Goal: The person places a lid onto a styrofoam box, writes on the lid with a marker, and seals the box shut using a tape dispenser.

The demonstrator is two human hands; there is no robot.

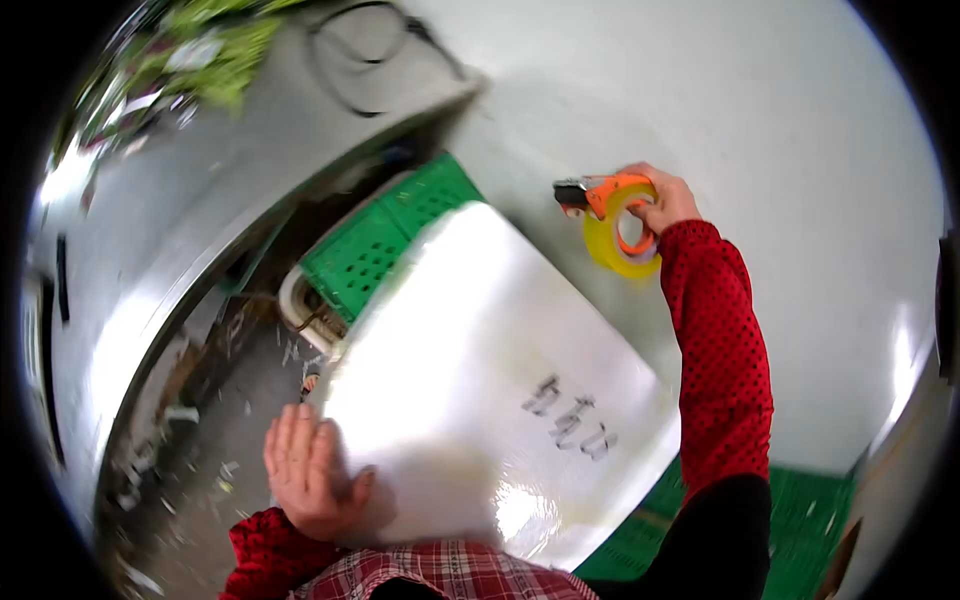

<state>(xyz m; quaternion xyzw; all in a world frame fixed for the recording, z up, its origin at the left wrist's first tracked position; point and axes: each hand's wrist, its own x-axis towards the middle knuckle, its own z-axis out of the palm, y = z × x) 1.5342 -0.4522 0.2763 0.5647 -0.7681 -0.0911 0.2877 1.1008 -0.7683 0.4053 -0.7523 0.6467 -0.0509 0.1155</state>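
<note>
A white box (450,370) with dark handwriting on its top lies in front of me, its surface shiny. My left hand (315,475) rests flat at the box's left edge, fingers stretched out. Beyond the box's upper right side, my right hand (668,200) grips an orange tape dispenser (608,190) loaded with a roll of yellow tape (610,250). The dispenser's dark front end points left. It is held apart from the box, over the pale surface behind. Red dotted sleeves cover both forearms.
A green perforated crate (385,240) stands beyond the box, and more green plastic (800,520) shows at lower right. On the left, a metal table (190,220) bears a black cable (365,60) and green leafy bundles (200,60). Scraps litter the floor (230,450).
</note>
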